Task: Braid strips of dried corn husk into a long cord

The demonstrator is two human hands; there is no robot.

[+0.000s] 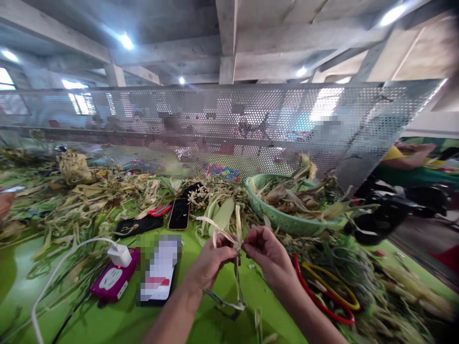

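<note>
You held a bundle of pale husk strips point(238, 222) over the green desk point(125, 327), in front of you and between your hands. Your left hand point(211, 258) was closed around the strips, with some ends standing above the fingers and a longer, darker strand hanging below. Your right hand point(267, 251) had its thumb and forefinger drawn together just beside the bundle; whether a thin strand lay between them, you could not tell.

Just beyond the strips lay broad green husks point(224, 212), and past your right hand a green basket point(287, 222) held dry husks. A red loop point(308, 287) and a yellow loop point(335, 282) lay by your right forearm, near a tangled heap of fibres. To your left were a phone with a lit screen point(159, 272) and a purple power socket point(114, 282) with a white plug point(121, 255) in it. A dark phone point(179, 214) lay farther back, near a red-handled tool point(160, 209).
</note>
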